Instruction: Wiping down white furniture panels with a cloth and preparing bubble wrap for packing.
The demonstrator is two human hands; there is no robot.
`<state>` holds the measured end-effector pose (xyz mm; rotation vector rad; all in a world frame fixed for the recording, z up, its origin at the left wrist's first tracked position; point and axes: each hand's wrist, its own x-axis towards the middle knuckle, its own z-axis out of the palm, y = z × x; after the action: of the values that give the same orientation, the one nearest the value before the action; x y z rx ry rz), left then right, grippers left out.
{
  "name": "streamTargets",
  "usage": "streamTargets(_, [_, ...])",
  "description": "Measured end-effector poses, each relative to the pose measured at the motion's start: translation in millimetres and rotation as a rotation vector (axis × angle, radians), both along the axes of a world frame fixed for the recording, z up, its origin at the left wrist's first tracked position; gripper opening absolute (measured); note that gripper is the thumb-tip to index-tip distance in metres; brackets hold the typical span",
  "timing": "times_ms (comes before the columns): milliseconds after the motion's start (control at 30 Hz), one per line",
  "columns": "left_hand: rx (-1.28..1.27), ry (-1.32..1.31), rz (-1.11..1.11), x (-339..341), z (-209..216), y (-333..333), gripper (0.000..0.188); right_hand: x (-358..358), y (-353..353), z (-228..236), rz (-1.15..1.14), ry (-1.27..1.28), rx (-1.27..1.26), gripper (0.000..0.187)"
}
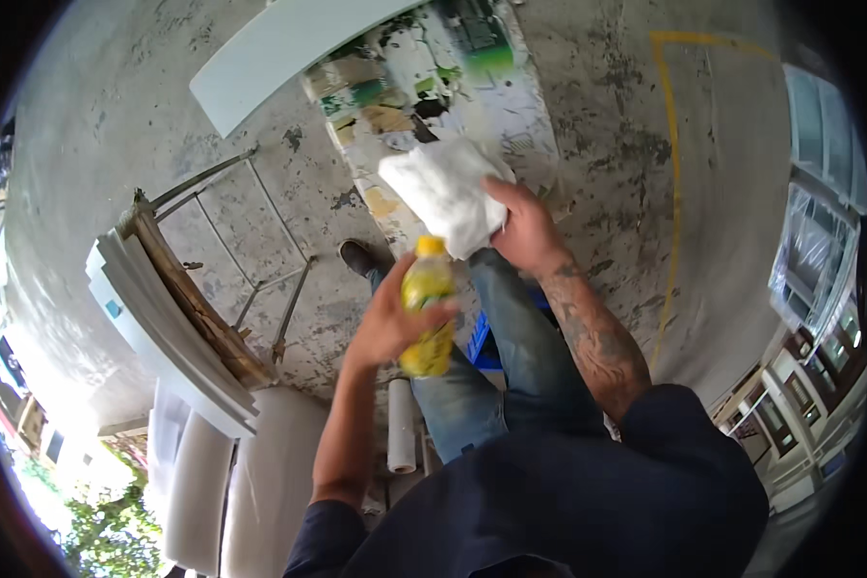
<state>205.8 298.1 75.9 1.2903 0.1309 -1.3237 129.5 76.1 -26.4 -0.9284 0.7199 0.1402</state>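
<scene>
My left hand [392, 323] is wrapped round a clear plastic bottle [428, 356] with yellow contents and a yellow cap, held upright in front of my lap. My right hand [530, 229] grips a folded white cloth [443, 188] by its right edge, thumb on top. The cloth hangs just beyond the bottle's cap, and a small gap seems to lie between them. Below the cloth is a paint-stained board [366, 159] on the floor. Slight blur softens the fingers on the bottle.
A pale curved panel [270, 63] lies at the board's far left. On the left are a metal frame [279, 279], stacked white strips on wood [164, 328] and large white rolls [270, 482]. A blue crate [480, 337] sits by my legs. Wrapped window frames [814, 250] stand right.
</scene>
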Motion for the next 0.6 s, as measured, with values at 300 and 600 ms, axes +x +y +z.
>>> streamTargets(300, [-0.028, 0.425, 0.116, -28, -25, -105, 0.053, 0, -48, 26, -0.382, 0.038, 0.449, 0.039])
streamTargets(600, [0.031, 0.414, 0.151, -41, -41, -118, 0.050, -15, -65, 12, -0.126, 0.206, -0.171, 0.041])
